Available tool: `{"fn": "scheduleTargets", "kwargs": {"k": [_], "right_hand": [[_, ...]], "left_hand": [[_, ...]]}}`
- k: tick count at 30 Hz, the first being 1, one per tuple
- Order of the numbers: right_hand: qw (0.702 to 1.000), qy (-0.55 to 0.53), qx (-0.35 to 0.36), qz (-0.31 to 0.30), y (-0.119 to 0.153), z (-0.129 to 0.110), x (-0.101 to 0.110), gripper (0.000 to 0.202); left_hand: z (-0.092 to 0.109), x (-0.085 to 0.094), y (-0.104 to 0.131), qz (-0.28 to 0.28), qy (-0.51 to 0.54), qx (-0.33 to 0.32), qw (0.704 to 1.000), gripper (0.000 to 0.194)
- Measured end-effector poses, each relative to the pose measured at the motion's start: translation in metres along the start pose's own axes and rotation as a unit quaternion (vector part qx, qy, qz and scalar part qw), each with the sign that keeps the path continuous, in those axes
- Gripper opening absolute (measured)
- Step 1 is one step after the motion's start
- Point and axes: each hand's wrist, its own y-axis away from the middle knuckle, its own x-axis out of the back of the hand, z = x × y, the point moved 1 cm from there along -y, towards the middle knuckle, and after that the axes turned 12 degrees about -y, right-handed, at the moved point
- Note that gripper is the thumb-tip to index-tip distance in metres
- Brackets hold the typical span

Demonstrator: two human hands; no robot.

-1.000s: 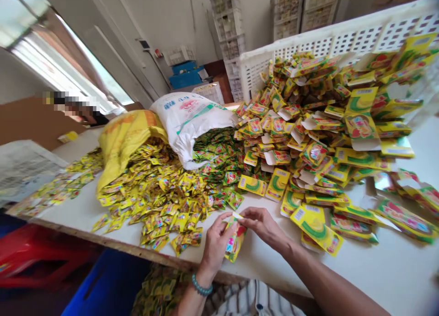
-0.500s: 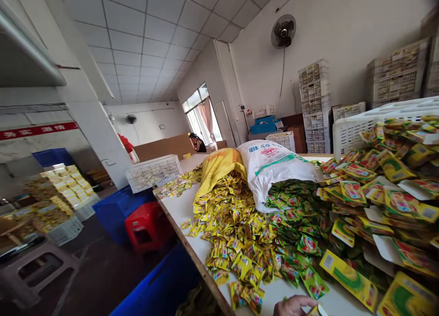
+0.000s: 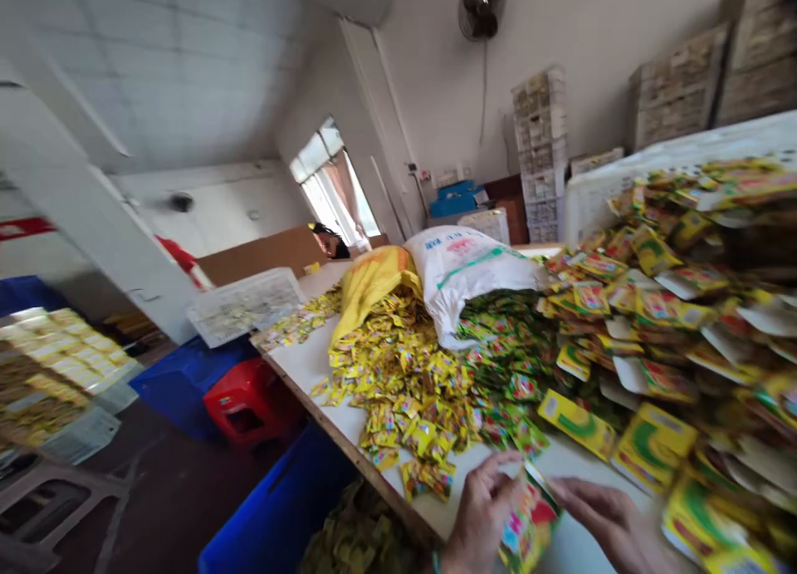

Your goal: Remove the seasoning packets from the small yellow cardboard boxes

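Clasping a printed fruit-patterned carton (image 3: 528,524), the left hand (image 3: 479,512) steadies it; the right hand (image 3: 601,516), its pinch unclear, is at the upper end, likely working the flap, which calls for light pressure; beyond, on the white tabletop (image 3: 299,362), lie yellow sachets (image 3: 404,383)

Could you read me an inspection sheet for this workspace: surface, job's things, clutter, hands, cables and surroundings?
Surface: white table, brown edge.
Job's things: printed box held above the table.
Clutter: heaped yellow packets, green packets and piled boxes; yellow sack beside white sack.
Hands: left hand grips the printed box; right hand has its fingertips at the upper end, grip unclear.
Cables: cord hanging below wall fan.
Surroundings: red stool, blue bin, stacked crates; a person beyond the sacks.
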Motion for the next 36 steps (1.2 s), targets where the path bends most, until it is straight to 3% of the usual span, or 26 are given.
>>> {"fn": "scheduleTargets", "kwargs": {"k": [2, 5, 10, 17, 22, 29, 33, 36], "right_hand": [[1.000, -0.019, 0.012, -0.009, 0.005, -0.005, -0.007, 0.044], [0.999, -0.021, 0.041, 0.029, 0.004, -0.009, -0.012, 0.043], [0.996, -0.081, 0.013, 0.036, 0.000, -0.003, -0.003, 0.041], [0.999, -0.028, 0.027, 0.024, 0.003, -0.004, -0.002, 0.036], [0.994, -0.104, 0.033, -0.007, 0.003, -0.004, -0.003, 0.038], [0.984, 0.048, 0.168, 0.030, 0.009, -0.002, -0.018, 0.036], [0.994, -0.056, 0.089, 0.033, 0.006, 0.004, -0.022, 0.050], [0.993, -0.090, 0.081, 0.018, 0.005, 0.003, -0.023, 0.059]], "left_hand": [[0.008, 0.000, 0.005, -0.004, 0.002, -0.007, 1.000, 0.052], [0.010, 0.001, 0.004, -0.028, -0.021, -0.006, 0.999, 0.049], [0.009, 0.001, 0.001, -0.049, -0.034, 0.000, 0.998, 0.050], [0.010, 0.000, 0.005, -0.020, -0.026, 0.007, 0.999, 0.050], [0.014, 0.000, 0.005, -0.012, -0.016, 0.007, 1.000, 0.047], [0.017, -0.001, 0.007, 0.048, 0.025, 0.037, 0.998, 0.049], [0.018, 0.000, 0.006, 0.008, 0.028, 0.029, 0.999, 0.052], [0.019, 0.001, 0.006, -0.028, 0.002, 0.005, 1.000, 0.053]]}}
